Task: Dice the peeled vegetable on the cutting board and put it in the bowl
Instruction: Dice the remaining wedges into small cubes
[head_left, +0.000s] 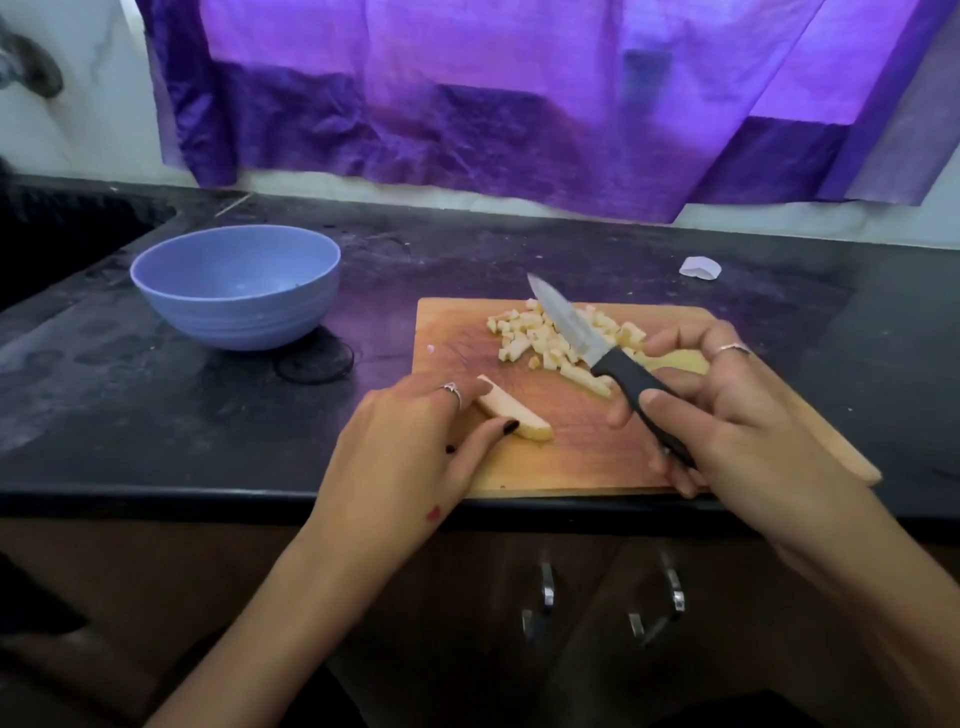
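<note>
— Right hand (717, 415) is wrapped round the black handle of the knife (597, 353), thumb on top, with the blade lifted clear of the cutting board (561, 467) and pointing away over the heap of cubes (545, 338). Left hand (410, 441) pins a pale wedge (514, 415) of the peeled vegetable to the near part of the board, thumb and fingers pinching it.

— So what's left to cut?

— That wedge, plus a yellowish piece (680, 361) lying half hidden behind the right hand's fingers. I can't tell how big that one is. The bowl (234, 286) stands on the counter (156, 415) well to the left of the board, and I'd say nothing has gone into it yet, though a speck or two shows at the bottom.

— How would you handle the wedge?

— Lay it on its flattest face so it doesn't rock. Slice it lengthwise into strips, then turn them and cut across to match the cubes already done. I'd tuck the left fingertips back, knuckles toward the blade; the thumb looks a bit exposed near the end where cutting would start.

— Anything that could go wrong?

— One small bit (430, 349) has strayed to the board's left edge, so pieces do scatter. Short, steady strokes should keep them on the wood.
</note>
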